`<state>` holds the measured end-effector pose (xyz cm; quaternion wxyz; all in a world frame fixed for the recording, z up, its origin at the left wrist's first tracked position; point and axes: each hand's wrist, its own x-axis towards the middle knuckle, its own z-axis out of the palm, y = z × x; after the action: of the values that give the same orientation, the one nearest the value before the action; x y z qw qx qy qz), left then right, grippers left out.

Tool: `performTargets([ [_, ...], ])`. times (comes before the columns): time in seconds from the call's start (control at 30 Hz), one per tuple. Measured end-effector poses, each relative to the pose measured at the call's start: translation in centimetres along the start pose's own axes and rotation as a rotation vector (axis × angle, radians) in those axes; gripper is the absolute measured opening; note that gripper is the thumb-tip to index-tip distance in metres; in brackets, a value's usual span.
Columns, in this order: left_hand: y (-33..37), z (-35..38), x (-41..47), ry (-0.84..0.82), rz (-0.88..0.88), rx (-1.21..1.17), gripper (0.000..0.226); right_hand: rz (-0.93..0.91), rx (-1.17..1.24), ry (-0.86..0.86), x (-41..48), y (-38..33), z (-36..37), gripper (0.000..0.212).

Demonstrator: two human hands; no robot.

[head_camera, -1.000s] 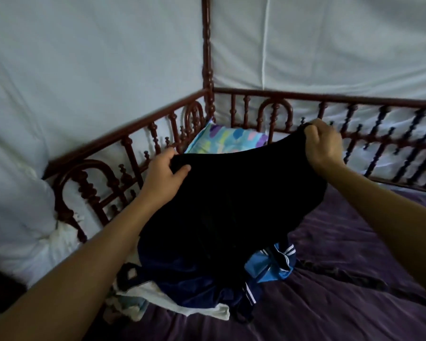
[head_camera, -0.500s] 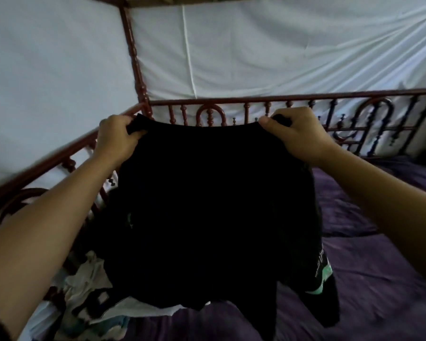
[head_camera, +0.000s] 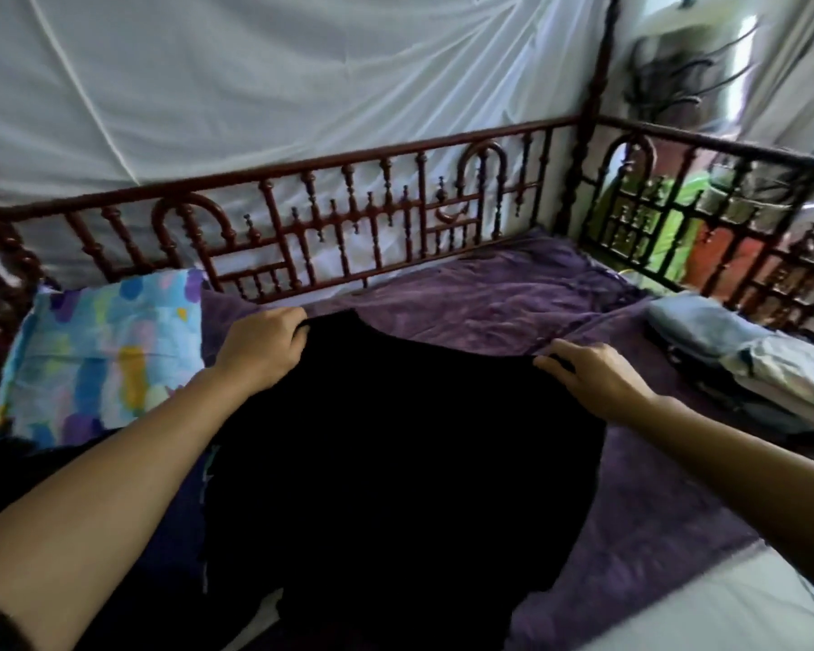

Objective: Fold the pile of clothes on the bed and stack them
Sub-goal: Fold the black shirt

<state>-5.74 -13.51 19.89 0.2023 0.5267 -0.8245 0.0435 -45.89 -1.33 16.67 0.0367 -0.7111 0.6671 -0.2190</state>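
Two hands hold the black garment by its far edge — left hand, right hand — each grip closed on cloth over the purple bedcover.

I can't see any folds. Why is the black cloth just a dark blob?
Head view: the black garment is too dark for its creases to show; same head view: the wooden railing looks bowed from the wide lens, and the far right corner is blurry.
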Motion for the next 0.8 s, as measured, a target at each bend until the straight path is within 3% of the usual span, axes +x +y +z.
performTargets([
  [0.13,5.3,5.0,6.7,-0.057,-0.129,-0.119,0.023,0.037,-0.038,0.019,-2.8,5.0,1.2,0.03],
  [0.33,16.4,13.5,16.4,-0.114,-0.117,-0.177,0.022,0.226,-0.045,0.022,-4.2,16.1,2.8,0.029],
  [0.53,28.6,25.9,25.2,-0.21,-0.089,-0.119,0.021,0.449,0.03,-0.054,-3.3,31.0,5.8,0.027],
  [0.8,46.5,45.4,32.9,-0.481,-0.07,-0.206,0.022,0.871,0.087,-0.167,-4.3,52.7,9.1,0.022],
])
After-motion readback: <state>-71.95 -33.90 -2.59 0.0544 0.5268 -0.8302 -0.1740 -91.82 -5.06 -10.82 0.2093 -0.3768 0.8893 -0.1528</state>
